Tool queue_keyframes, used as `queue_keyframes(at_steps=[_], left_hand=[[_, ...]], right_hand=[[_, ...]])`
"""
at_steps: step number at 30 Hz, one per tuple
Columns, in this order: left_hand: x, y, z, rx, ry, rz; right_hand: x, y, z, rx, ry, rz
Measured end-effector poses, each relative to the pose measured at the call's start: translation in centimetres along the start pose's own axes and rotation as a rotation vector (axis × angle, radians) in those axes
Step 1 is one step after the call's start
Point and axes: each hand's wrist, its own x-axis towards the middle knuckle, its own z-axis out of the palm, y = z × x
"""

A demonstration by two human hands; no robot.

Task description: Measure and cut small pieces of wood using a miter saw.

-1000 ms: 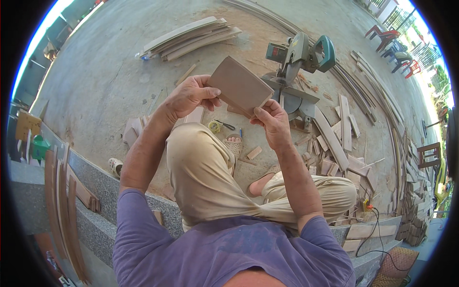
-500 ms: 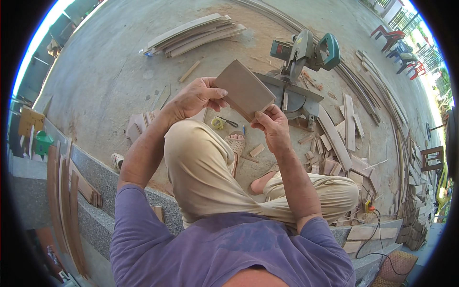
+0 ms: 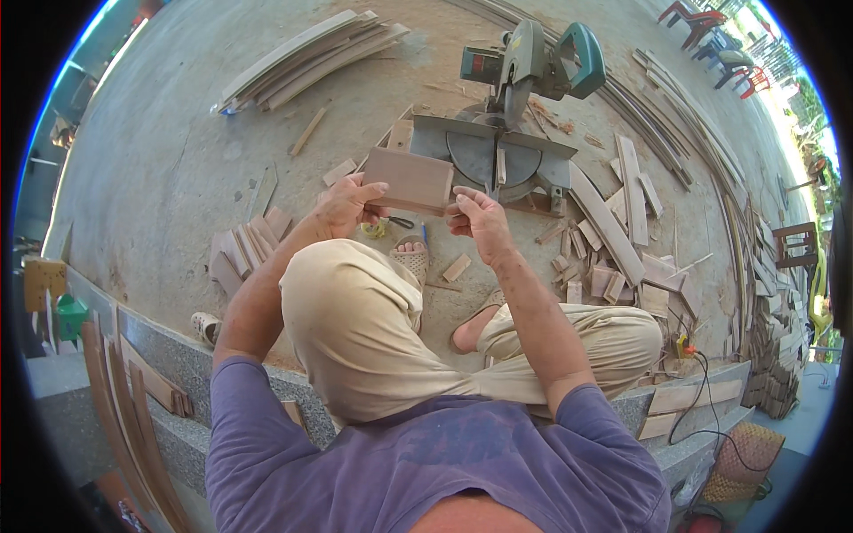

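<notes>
A flat, rectangular piece of brown wooden board [image 3: 409,179] is held level in front of my knees. My left hand [image 3: 348,206] grips its left end, thumb on top and fingers underneath. At the right end, my right hand [image 3: 480,222] pinches the near corner between thumb and fingers. Just beyond the board stands a green and grey miter saw [image 3: 524,75], its blade raised over the metal base [image 3: 462,160]. Below the board, partly hidden by my left hand and knee, a yellow tape measure [image 3: 375,229] lies on the floor.
Wood offcuts [image 3: 613,275] are scattered right of the saw, and more short pieces [image 3: 244,249] lie at the left. Long boards [image 3: 311,58] are stacked farther off. A black cable [image 3: 704,391] runs over the granite step [image 3: 724,417]. Plastic chairs [image 3: 693,27] stand far right.
The board has been turned from a tilted, slanting pose to nearly level, its long side now across my view. My right hand has shifted up and left to its right end. The view has shifted slightly.
</notes>
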Motion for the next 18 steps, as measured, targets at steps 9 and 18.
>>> queue_keyframes(at_steps=[9, 18], left_hand=[[12.7, -7.9, -1.8, -0.159, 0.054, -0.144], [24.2, -8.0, 3.8, -0.16, 0.002, -0.211]], right_hand=[[11.2, 4.5, -9.2, -1.0, 0.789, -0.159], [13.4, 2.8, -14.0, -1.248, 0.728, 0.033]])
